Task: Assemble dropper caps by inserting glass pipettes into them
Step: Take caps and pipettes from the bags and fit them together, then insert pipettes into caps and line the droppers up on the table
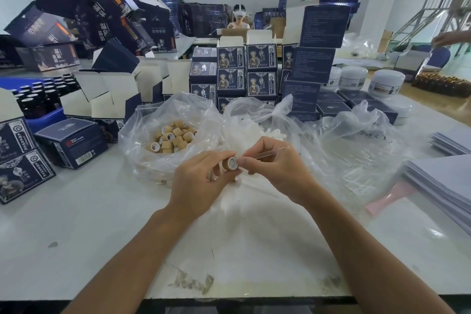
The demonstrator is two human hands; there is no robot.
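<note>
Tan and ring-shaped, the dropper cap point(230, 162) sits pinched in the curled fingers of your left hand point(204, 181), its white-lined opening turned toward your right hand point(274, 168). That hand has thumb and forefinger closed on a clear glass pipette point(270, 155), whose near end meets the cap's mouth right at the grip; whether the tip is already inside, you cannot tell from here. The rest of the tube slants up and away from your fingers, past the knuckles of the right hand.

Just beyond your left hand lies an open plastic bag point(142, 130) holding a heap of loose tan caps point(173, 139). Beyond the grip itself, a second clear bag holds white rubber bulbs point(254, 132). Under both wrists is the pale table point(102, 237). Farther behind the bags stand stacked navy boxes point(244, 69), and white jars point(382, 81) sit out past your right hand. Off to the right of the grip, a pink spatula point(390, 197) lies beside a pile of grey sheets point(441, 181)
</note>
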